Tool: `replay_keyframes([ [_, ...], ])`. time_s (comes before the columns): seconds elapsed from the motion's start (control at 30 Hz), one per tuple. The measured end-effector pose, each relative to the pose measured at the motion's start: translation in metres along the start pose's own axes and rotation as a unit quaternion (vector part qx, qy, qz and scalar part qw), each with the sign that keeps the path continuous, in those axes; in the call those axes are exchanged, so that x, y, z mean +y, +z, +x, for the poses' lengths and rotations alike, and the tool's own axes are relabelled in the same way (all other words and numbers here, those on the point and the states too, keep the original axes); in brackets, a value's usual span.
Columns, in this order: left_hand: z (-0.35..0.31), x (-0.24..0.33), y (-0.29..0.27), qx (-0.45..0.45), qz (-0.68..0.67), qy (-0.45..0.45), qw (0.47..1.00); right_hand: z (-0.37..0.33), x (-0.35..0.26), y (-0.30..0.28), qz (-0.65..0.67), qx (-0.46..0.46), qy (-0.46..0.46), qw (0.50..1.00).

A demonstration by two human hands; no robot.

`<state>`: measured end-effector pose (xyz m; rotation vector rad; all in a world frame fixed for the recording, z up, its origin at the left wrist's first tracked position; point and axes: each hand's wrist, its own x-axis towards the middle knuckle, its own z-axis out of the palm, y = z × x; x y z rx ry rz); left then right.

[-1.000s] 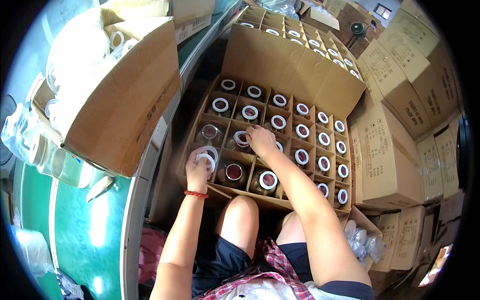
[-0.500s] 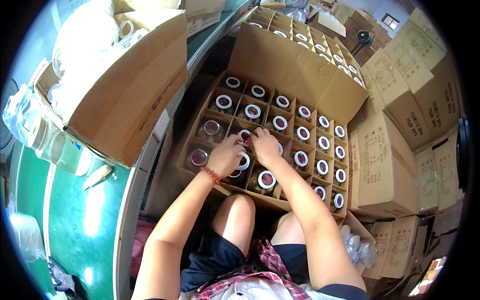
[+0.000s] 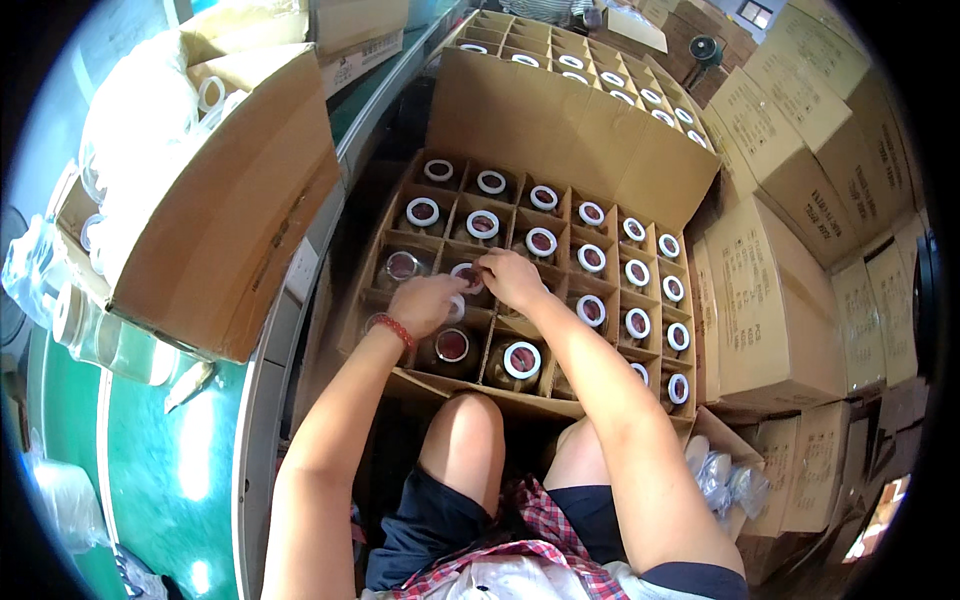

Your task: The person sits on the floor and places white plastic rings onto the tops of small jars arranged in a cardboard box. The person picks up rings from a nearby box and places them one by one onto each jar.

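A divided cardboard carton (image 3: 590, 405) before me holds glass jars with dark red discs at their mouths. Most wear white rings. Both hands meet over a jar (image 3: 467, 278) in the third row back. My left hand (image 3: 425, 302) is closed, its fingertips at this jar's near edge, with a loose-looking white ring (image 3: 456, 308) under its fingers. My right hand (image 3: 512, 277) pinches the far right edge of the jar's white ring; its fingertips partly hide it. Bare glass rims show on a jar (image 3: 402, 266) left of the hands and a jar (image 3: 452, 345) nearer me.
An upright flap (image 3: 570, 130) separates this carton from another divided carton (image 3: 520, 40) of jars. A box (image 3: 225, 210) with white rings and a plastic bag stands on the green table (image 3: 150, 480) at left. Stacked cartons (image 3: 770, 300) line the right side. A fan (image 3: 705, 50) stands far back.
The view has shifted slightly, so the scene sits further left. Both hands remain at the same jar; the loose white ring has moved off the nearer jar, baring its glass rim.
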<state>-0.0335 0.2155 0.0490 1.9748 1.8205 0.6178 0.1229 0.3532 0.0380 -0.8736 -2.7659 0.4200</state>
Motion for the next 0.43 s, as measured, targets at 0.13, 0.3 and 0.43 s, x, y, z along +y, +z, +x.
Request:
replay_keyframes([
  [0.13, 0.009, -0.014, 0.003, 0.045, 0.051, 0.057, 0.996, 0.003, -0.002, -0.014, 0.025, -0.046, -0.031, 0.998],
  [0.3, 0.019, -0.044, 0.010, -0.006, -0.091, 0.085, 0.992, -0.005, -0.002, -0.011, -0.073, -0.022, -0.130, 0.989],
  [0.43, 0.024, -0.059, 0.010, -0.074, -0.310, 0.008, 0.948, -0.007, 0.014, -0.003, 0.008, -0.033, -0.108, 0.994],
])
